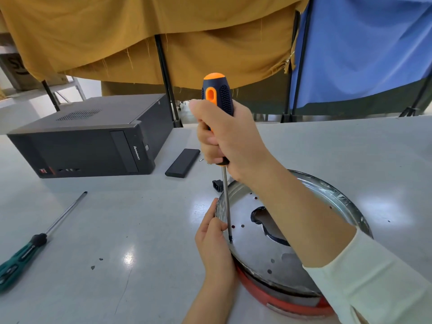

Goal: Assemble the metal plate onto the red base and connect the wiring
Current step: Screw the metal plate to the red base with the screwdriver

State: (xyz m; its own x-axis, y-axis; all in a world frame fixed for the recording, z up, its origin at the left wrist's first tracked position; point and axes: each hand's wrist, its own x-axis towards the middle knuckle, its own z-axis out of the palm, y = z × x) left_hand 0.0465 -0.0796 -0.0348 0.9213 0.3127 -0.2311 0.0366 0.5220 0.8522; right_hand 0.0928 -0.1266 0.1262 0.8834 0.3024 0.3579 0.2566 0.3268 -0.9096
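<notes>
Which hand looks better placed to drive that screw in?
The right hand: it grips the orange screwdriver, whose tip sits on the metal plate. The left hand is at the plate's rim.

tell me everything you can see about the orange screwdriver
The orange screwdriver has a chunky orange and dark blue handle with textured grip patches and a long, thin steel shaft. It stands nearly upright, tip down on the metal plate near its left rim. The right hand grips the handle; the left hand touches the shaft near the tip.

Grey table; mustard curtain beside blue curtain.
</notes>
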